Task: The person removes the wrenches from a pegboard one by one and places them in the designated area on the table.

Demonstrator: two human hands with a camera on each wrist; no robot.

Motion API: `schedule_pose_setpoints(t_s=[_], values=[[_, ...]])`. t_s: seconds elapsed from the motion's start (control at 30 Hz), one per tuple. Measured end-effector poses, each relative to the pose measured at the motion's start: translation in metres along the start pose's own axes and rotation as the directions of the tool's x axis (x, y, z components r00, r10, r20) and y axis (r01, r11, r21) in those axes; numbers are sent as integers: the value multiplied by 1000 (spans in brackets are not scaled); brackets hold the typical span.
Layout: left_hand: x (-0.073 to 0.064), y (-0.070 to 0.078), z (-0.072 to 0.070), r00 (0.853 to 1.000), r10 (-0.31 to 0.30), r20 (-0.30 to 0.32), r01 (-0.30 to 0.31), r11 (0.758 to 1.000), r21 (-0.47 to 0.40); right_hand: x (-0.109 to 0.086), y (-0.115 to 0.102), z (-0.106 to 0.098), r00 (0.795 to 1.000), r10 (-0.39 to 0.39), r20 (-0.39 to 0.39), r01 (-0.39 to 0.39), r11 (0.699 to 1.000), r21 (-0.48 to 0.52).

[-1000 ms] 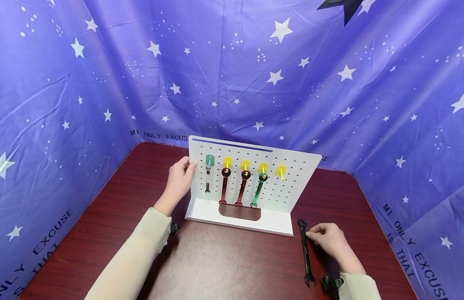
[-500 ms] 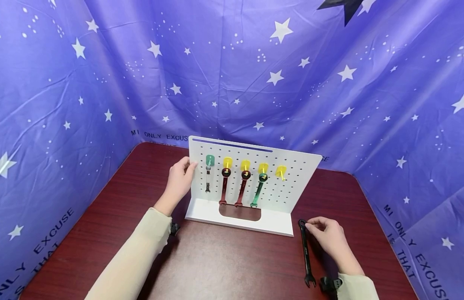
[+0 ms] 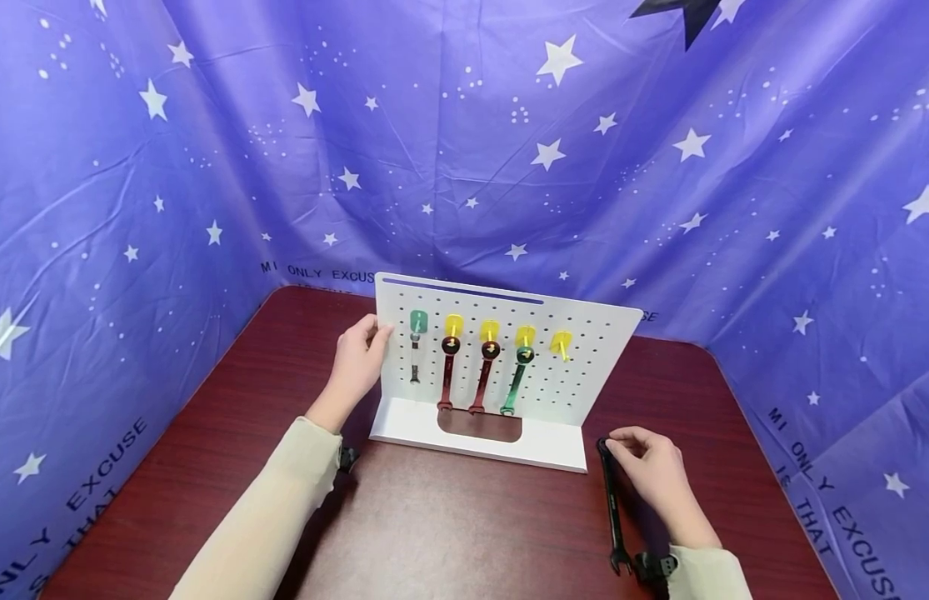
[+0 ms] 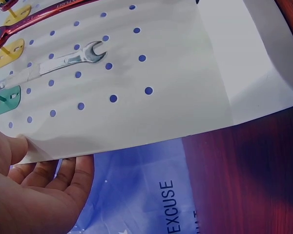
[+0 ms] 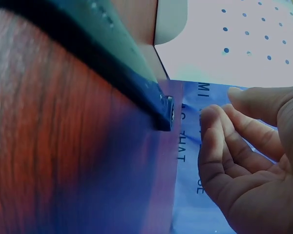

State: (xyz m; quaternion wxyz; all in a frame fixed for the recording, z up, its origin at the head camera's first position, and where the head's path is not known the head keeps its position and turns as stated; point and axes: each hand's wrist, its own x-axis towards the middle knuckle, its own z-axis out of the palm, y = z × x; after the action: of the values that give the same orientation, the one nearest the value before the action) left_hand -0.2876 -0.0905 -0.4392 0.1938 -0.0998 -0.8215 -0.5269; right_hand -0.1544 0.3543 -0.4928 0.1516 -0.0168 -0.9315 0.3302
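My left hand (image 3: 362, 348) grips the left edge of the white pegboard (image 3: 599, 350), thumb in front and fingers (image 4: 83, 178) behind. Hanging from the board's hooks are a small silver wrench (image 4: 68, 60), two red wrenches (image 3: 447, 379) and a green wrench (image 3: 516, 383). The rightmost yellow hook (image 3: 561, 345) holds nothing. A black wrench (image 3: 612, 508) lies on the table right of the board. My right hand (image 3: 651, 471) is beside its ring end, fingers loosely bent. In the right wrist view, the thumb stands apart from the fingers, with no wrench between them.
The dark red wooden table (image 3: 449, 533) carries the pegboard's white foot (image 3: 546, 446), which has a rounded cut-out. Purple star-printed cloth (image 3: 464, 150) surrounds the table at the back and both sides.
My right hand has shifted slightly left and away from me, closer to the black wrench's ring end. The left hand keeps its grip on the pegboard, and the hanging wrenches stay in place.
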Motion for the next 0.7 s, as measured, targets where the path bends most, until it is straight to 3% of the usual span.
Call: schedule_pose_setpoints(t_s=[0.7], values=[[-1,2,0,1000,5,-10,-5,1000,-5,6,-27,7,997,-83,-9,83,994,76]])
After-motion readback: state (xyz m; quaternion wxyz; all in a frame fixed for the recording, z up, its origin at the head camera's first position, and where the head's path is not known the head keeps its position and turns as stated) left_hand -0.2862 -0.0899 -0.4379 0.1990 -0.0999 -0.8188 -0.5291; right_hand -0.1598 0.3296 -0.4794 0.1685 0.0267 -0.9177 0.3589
